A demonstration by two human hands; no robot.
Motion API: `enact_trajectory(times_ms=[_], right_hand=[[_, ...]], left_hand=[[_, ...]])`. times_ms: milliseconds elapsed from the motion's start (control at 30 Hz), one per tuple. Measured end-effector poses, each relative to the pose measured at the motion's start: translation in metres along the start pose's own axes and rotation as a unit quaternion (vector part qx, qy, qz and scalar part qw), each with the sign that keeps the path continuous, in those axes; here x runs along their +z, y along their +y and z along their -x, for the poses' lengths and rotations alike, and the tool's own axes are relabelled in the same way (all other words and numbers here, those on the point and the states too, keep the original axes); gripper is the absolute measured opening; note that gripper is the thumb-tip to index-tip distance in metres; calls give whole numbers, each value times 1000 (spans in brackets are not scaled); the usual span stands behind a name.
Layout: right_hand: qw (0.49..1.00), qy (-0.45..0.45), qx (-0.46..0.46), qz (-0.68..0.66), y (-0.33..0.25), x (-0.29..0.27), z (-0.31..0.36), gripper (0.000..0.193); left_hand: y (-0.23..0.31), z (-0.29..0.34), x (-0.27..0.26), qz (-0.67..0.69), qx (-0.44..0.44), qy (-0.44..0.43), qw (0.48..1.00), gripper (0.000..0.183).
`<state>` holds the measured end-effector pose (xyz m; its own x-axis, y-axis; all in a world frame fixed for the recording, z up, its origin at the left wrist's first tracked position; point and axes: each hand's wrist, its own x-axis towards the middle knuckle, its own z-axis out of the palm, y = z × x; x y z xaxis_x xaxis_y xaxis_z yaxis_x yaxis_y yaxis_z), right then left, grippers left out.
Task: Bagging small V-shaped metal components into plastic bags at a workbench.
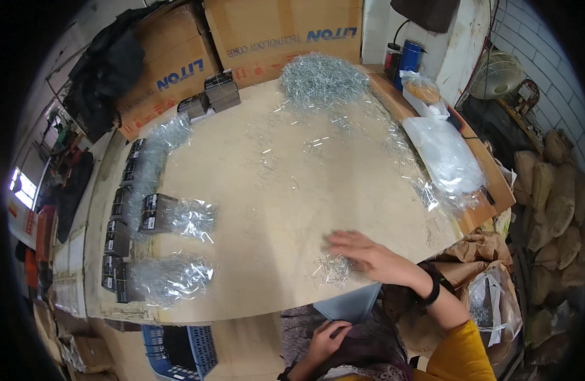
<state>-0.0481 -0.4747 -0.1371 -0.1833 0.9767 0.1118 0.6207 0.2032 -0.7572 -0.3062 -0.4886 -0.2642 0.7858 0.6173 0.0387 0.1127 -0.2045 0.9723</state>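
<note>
At the table's near edge, my right hand (pixel 362 255) reaches out with its fingers stretched, slightly blurred, beside a small heap of thin shiny metal pins (pixel 330 272). Its fingers hover over or touch the heap's far side; I cannot tell which. Just below that edge is a blue-grey tray-like container (pixel 351 306), partly hidden by the tabletop. My left hand (pixel 329 343) grips its near side, with thumb and fingers closed on it. Whatever lies inside the container cannot be made out.
A large pile of pins (pixel 324 79) covers the table's far end, with stray ones scattered nearby. Clear bags of pins (pixel 175 279) and dark boxes (pixel 156 213) line the left side. Plastic bags (pixel 445 155) lie on the right ledge. A blue basket (pixel 203 349) stands below the table.
</note>
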Motion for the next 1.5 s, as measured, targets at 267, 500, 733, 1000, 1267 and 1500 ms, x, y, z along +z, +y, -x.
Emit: enact_trajectory(times_ms=[267,500,733,1000,1267,1500], right_hand=[[971,209,114,-29,-16,33,48,53],[933,153,151,288,-46,95,47,80],[932,242,119,241,-35,116,71,70],[954,140,46,262,-26,103,71,73],[912,275,126,276,-20,74,71,46],[965,181,17,188,-19,67,47,62]], left_hand=[[11,2,-2,24,-29,-19,999,11],[26,5,-3,11,-32,-15,999,12],[30,5,-4,34,-44,-23,998,14],[29,3,-5,0,-32,-24,999,13],[17,1,-8,-70,-6,-59,996,11],[20,2,-3,-47,0,-92,995,11]])
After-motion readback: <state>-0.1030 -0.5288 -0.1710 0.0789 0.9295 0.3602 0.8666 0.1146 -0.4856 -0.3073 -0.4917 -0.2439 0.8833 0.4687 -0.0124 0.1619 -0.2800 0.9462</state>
